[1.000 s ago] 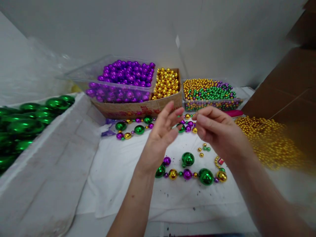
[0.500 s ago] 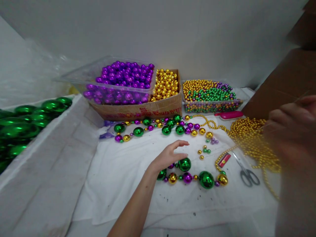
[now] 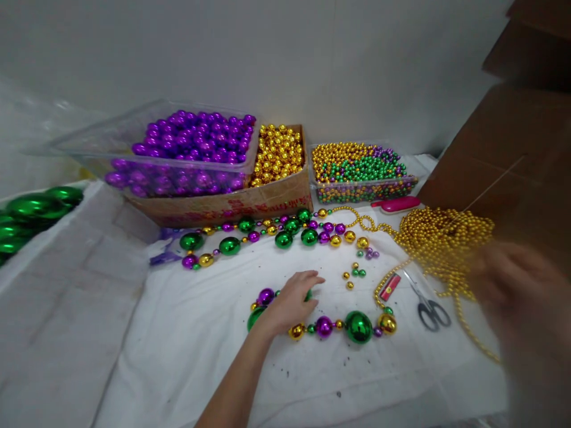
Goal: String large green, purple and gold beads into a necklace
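My left hand (image 3: 292, 302) is curled over a large shiny green bead (image 3: 308, 295), with fingers on its far side and thumb on its near side; most of the bead is hidden. This bead belongs to a strand of mixed beads, where a purple bead (image 3: 323, 326), a big green bead (image 3: 358, 327) and a gold bead (image 3: 387, 324) show. Smeared by motion, my right hand (image 3: 513, 285) is in the air beside the heap of gold bead chain (image 3: 439, 235). A thin pale line (image 3: 495, 184) slants above it; whether the fingers hold it I cannot make out.
Behind lie a finished-looking bead strand (image 3: 229, 245), a tub of purple beads (image 3: 250, 160), a carton with gold beads (image 3: 279, 193) and a tub of small beads (image 3: 363, 189). Scissors (image 3: 432, 315), a red packet (image 3: 390, 288) and a pink-handled tool (image 3: 400, 204) lie right. A box (image 3: 66, 285) stands left.
My left hand has come down from above the green bead and closed round it. My right hand has lowered, still blurred. The whole view has shifted to the right.
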Available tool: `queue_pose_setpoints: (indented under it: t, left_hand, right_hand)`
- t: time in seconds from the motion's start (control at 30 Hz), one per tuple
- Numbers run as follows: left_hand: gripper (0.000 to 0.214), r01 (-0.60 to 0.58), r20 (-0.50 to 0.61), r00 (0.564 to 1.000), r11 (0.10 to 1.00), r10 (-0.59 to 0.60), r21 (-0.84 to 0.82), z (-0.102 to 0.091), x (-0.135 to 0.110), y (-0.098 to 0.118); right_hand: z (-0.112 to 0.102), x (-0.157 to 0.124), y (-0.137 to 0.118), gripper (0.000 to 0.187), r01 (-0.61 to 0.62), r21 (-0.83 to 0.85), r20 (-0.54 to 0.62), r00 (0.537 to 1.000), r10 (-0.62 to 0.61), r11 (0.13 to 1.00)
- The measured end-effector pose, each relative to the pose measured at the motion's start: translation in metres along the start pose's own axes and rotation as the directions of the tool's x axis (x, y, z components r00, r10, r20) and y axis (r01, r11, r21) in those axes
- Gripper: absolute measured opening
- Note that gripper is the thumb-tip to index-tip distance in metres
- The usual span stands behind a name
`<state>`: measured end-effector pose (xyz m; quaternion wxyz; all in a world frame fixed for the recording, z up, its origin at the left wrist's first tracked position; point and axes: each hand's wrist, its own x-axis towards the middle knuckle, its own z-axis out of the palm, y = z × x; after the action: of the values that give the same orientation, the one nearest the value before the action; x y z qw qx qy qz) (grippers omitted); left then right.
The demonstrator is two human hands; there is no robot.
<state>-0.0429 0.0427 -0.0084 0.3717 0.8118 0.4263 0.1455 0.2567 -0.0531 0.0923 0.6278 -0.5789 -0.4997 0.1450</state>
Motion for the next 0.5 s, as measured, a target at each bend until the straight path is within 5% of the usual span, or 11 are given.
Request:
queue_pose_setpoints:
  t: [0.1, 0.23, 0.4, 0.5]
  left_hand:
    - [0.048, -0.014, 0.016, 1.000, 0.976, 0.018, -0.219, 0.015, 0.026, 0.013]
    - [0.030, 0.034, -0.048, 0.998, 0.997, -0.030, 0.072, 0.043, 0.064, 0.031]
    - [0.023, 0.000, 0.015, 1.000, 0.983, -0.003, 0.186, 0.056, 0.078, 0.030]
    - [0.021, -0.009, 0.027, 1.000, 0.987, 0.004, 0.160, 0.051, 0.073, 0.023]
  right_hand:
    - [0.011, -0.013, 0.016, 0.016, -0.157, -0.021, 0.067, 0.985, 0.158, 0.987]
    - [0.026, -0.026, 0.031, 0.026, -0.344, -0.194, 0.148, 0.916, 0.374, 0.919]
    - [0.030, -0.034, 0.038, 0.026, -0.277, -0.405, 0.094, 0.935, 0.341, 0.871]
    - [0.030, -0.034, 0.038, 0.025, -0.310, -0.389, -0.004, 0.942, 0.335, 0.867]
